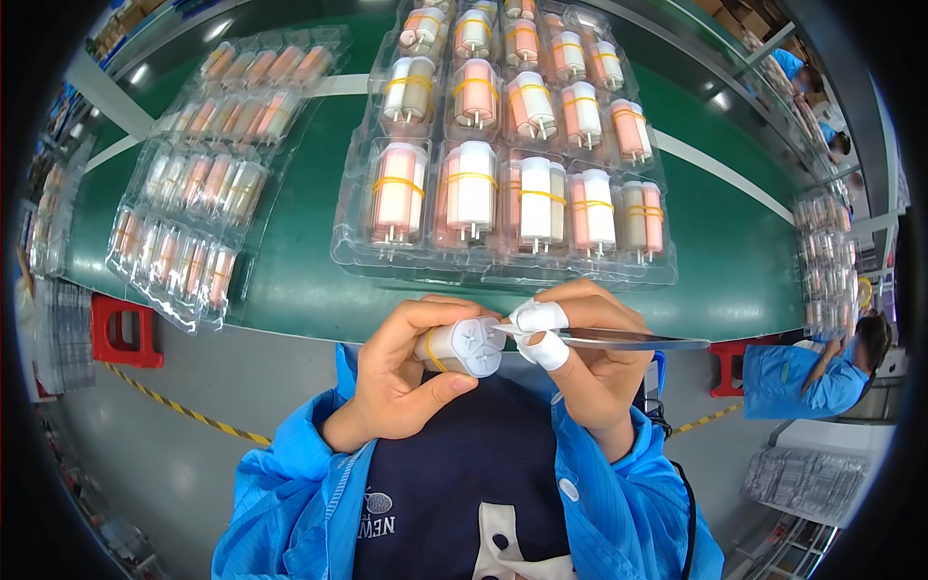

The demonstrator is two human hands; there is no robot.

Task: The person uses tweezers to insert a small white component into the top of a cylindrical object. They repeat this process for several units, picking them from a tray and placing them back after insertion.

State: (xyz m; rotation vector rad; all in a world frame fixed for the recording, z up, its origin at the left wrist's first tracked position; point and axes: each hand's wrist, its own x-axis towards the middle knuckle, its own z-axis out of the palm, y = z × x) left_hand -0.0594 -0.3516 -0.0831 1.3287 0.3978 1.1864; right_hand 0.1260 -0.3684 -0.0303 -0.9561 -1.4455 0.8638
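Note:
My left hand (391,377) is closed round a bundle of short tubes (474,350), whose pale round ends with small cross-shaped marks face up toward me. A yellow rubber band (433,350) circles the bundle. My right hand (599,372) pinches metal tweezers (619,340) between thumb and forefinger, both wrapped in white finger covers (543,350). The tip of the tweezers is at the upper right of the tube ends; whether it touches them I cannot tell. Both hands are held in front of my body, just off the table's near edge.
On the green table (300,256) a clear plastic tray (425,253) holds several banded bundles of pink, white and grey tubes. More filled trays (174,275) lie at the left. A red stool (126,333) stands at left; a person in blue (802,377) works at right.

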